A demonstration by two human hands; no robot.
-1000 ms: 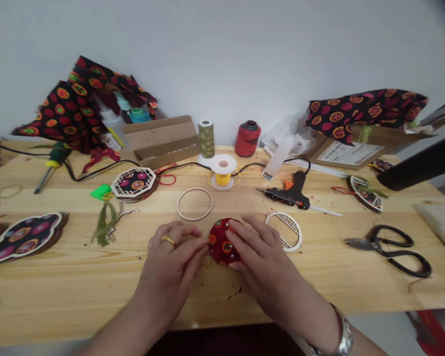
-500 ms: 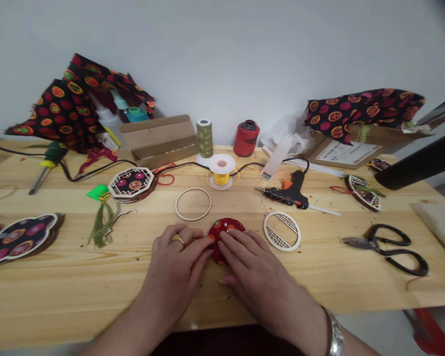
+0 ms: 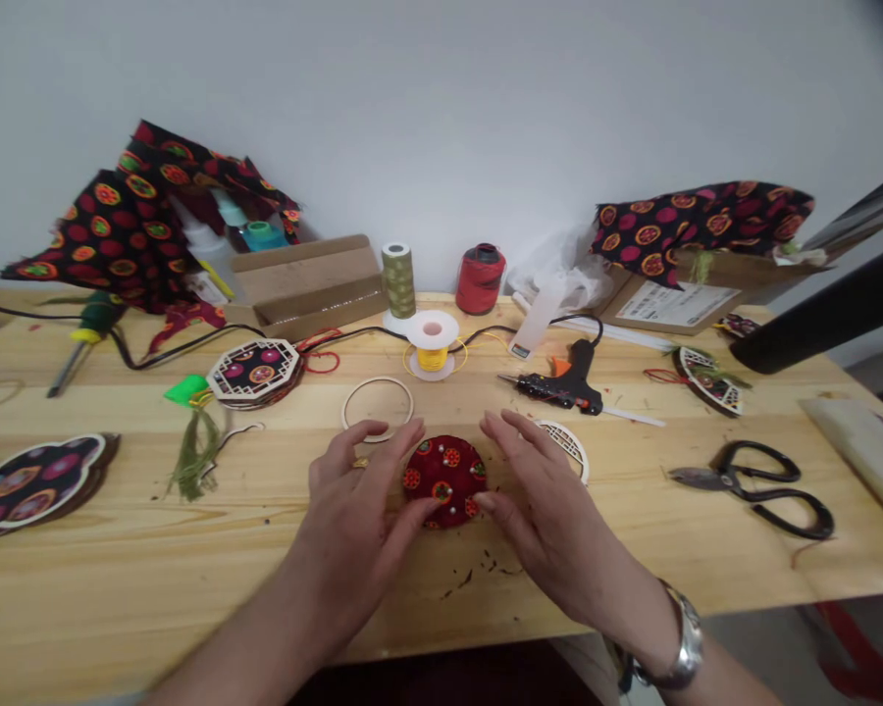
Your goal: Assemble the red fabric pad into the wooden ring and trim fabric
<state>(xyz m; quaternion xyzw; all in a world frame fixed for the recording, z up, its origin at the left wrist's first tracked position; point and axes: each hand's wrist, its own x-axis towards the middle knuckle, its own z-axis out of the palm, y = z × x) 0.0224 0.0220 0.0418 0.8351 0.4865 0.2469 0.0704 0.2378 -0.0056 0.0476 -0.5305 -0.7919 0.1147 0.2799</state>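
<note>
A round red patterned fabric disc [image 3: 445, 480] lies flat on the wooden table [image 3: 118, 579], with several pin heads showing on it. My left hand [image 3: 353, 510] is open at its left side, and the thumb reaches its lower left edge. My right hand [image 3: 545, 500] is open at its right side, with the thumb close to the edge. Neither hand holds it. Just above my left fingers sits a plain wooden ring [image 3: 377, 407]. A white lattice-cut frame [image 3: 570, 446] lies partly hidden behind my right fingers.
A glue gun [image 3: 559, 389] and a yellow wire spool [image 3: 433, 345] lie beyond my hands. Black-handled scissors [image 3: 751, 490] rest at right. A fabric-covered octagonal piece [image 3: 254, 373] and a green tassel [image 3: 195, 456] lie at left. Patterned cloth [image 3: 110, 221] and cardboard [image 3: 305, 284] stand at the back.
Both hands have lifted off the disc and spread to either side, uncovering it. The disc now lies flat and fully visible. My right fingers now cover much of the lattice frame.
</note>
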